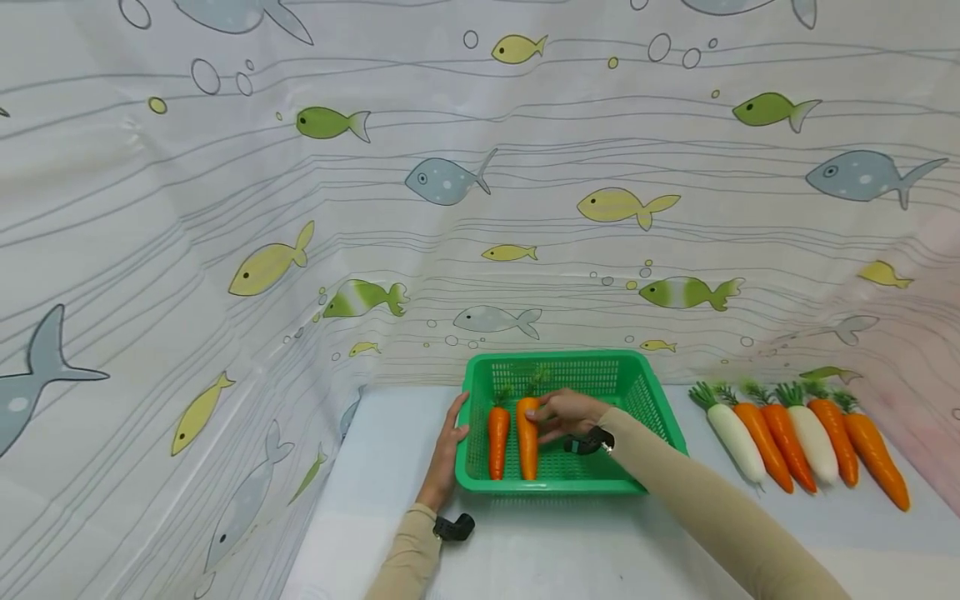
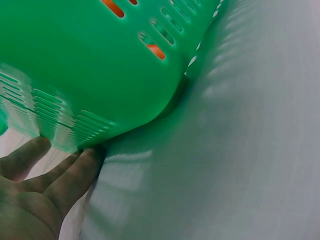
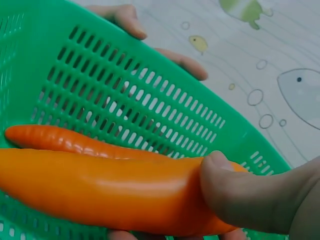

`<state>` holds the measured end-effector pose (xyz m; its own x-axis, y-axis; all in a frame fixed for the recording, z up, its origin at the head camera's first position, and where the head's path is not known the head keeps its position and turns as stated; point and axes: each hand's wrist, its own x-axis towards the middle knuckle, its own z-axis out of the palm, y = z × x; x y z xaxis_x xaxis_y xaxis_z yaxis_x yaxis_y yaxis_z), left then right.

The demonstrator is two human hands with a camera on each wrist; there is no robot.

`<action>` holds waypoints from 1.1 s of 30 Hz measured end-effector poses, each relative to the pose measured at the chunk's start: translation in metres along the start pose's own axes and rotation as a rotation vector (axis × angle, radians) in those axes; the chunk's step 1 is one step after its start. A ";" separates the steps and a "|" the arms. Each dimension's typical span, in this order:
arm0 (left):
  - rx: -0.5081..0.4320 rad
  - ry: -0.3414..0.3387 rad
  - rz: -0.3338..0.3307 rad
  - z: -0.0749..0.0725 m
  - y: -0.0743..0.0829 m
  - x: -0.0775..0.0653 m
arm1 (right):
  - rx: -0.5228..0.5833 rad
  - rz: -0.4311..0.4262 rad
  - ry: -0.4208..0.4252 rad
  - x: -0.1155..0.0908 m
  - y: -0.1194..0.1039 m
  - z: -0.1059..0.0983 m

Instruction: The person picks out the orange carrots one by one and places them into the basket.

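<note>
My right hand (image 1: 566,410) holds an orange carrot (image 1: 528,446) inside the green plastic basket (image 1: 551,487). In the right wrist view the thumb (image 3: 220,187) presses on the carrot's thick end, with fingertips showing beneath it. Beside it, toward the basket's left wall, lies another carrot (image 1: 498,442), redder and slimmer, its leafy top toward the back. At the basket's left side, my left hand (image 1: 447,446) has its digits at the rim. The left wrist view shows straight fingers (image 2: 75,182) against the outside of the slotted wall.
To the right of the basket, a row of carrots (image 1: 873,454) and white radishes (image 1: 738,446) with green tops lies on the white table (image 1: 570,550). A fish-patterned curtain (image 1: 525,208) hangs behind the table and along the left.
</note>
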<state>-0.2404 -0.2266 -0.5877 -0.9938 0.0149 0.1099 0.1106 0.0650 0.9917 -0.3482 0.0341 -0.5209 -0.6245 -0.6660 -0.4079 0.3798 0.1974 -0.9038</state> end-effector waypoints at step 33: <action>0.013 -0.002 -0.019 0.003 0.006 -0.001 | -0.002 0.041 0.054 0.027 0.001 0.019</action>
<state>-0.2389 -0.2229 -0.5823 -0.9957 0.0159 0.0913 0.0923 0.0780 0.9927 -0.3517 0.0021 -0.5306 -0.6444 -0.6173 -0.4514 0.4049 0.2254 -0.8861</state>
